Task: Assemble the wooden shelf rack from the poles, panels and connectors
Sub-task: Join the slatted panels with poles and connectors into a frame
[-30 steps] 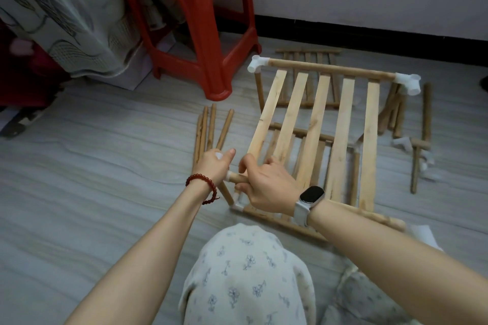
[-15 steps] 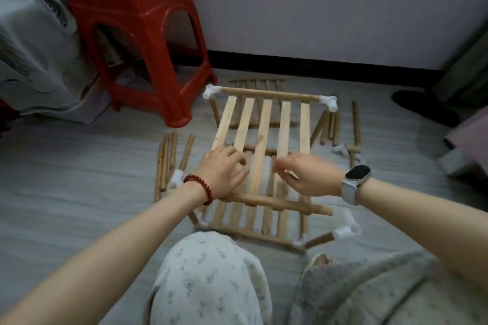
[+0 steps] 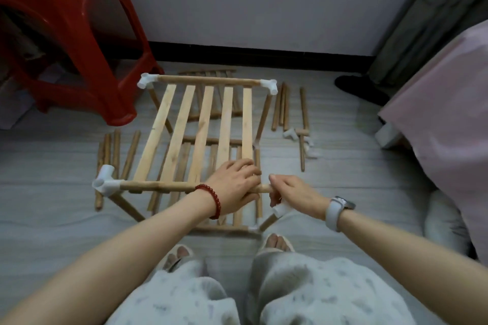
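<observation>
Head view: left hand (image 3: 233, 184) grips the front pole (image 3: 158, 186) (slats just behind it); right hand (image 3: 293, 194), right beside it, pinches a white connector (image 3: 281, 209).

Head view, steeply down, close overhead.

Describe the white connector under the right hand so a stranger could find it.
Start at the slatted wooden rack on the floor and go to its near right corner. There the right hand holds a white connector; unlike the other three corner connectors, it is not yet on the top rail.
</observation>
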